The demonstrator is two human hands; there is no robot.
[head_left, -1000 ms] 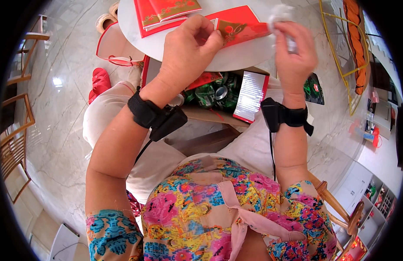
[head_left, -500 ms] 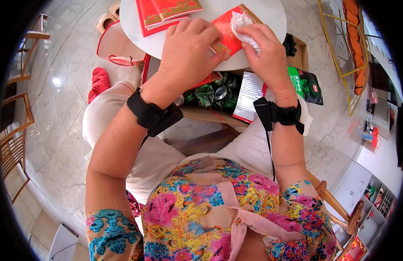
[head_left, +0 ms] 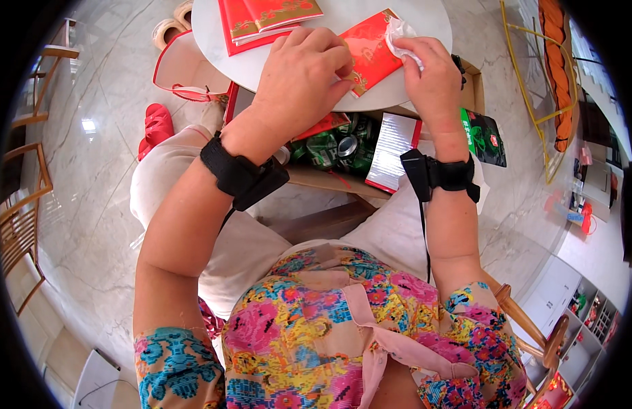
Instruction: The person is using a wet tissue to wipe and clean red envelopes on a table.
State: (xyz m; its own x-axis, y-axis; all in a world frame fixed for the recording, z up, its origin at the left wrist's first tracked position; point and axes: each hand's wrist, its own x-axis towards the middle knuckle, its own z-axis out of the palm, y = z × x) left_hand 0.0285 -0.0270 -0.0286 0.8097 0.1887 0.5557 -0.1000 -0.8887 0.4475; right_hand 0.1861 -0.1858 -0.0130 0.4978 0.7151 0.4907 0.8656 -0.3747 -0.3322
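A red packet point(head_left: 372, 56) with gold scrollwork lies at a slant on the round white table point(head_left: 222, 67). My left hand point(head_left: 302, 76) is closed at the packet's left end, thumb and fingers pinching its edge. In my right hand point(head_left: 432, 73) is a crumpled white tissue point(head_left: 399, 31), pinched between thumb and fingers at the packet's upper right end. Several similar red and gold packets point(head_left: 278, 13) are piled at the table's far side, beyond my left hand. Black bands with small boxes are strapped on both my wrists.
Below the table edge, a cardboard box holds green cans point(head_left: 348, 147) and a white panel with red edging point(head_left: 395, 153). A green and black pouch point(head_left: 485, 136) is right of it. A red-trimmed bag point(head_left: 191, 65) stands left, and a yellow metal frame point(head_left: 523, 102) far right.
My right hand has shifted right with the tissue, toward the packet's right end, uncovering more of its red surface. My left hand stays almost in place at the packet's left end.
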